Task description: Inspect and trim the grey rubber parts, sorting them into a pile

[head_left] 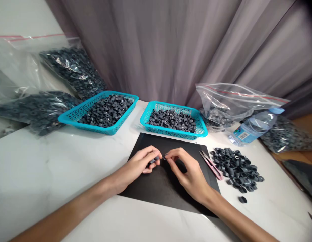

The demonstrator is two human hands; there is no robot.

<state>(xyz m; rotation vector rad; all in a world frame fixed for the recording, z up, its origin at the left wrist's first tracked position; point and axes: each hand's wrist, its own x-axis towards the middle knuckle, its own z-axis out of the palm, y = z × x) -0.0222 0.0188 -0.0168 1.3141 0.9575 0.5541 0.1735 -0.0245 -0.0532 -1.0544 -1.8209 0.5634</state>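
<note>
Over a black mat (156, 188), my left hand (145, 159) is curled round several small dark grey rubber-like pieces (153, 160), partly hidden by its fingers. Close beside it, my right hand (182, 164) pinches one small dark piece (164, 157) between thumb and forefinger. The fingertips of both hands are almost together. To the right lies a pair of pink thread snips (211, 165), its blades pointing away at the mat's edge. Beyond the snips is a loose heap of dark ring-shaped pieces (236, 168), with a single piece (242, 199) lying nearer me.
Two turquoise baskets, one at left (113, 129) and one at centre (173, 134), hold many grey pieces. Filled plastic bags (70, 70) lean at the left. Another clear bag (218, 107) and a tilted water bottle (256, 126) are at right. A grey curtain (150, 50) hangs behind.
</note>
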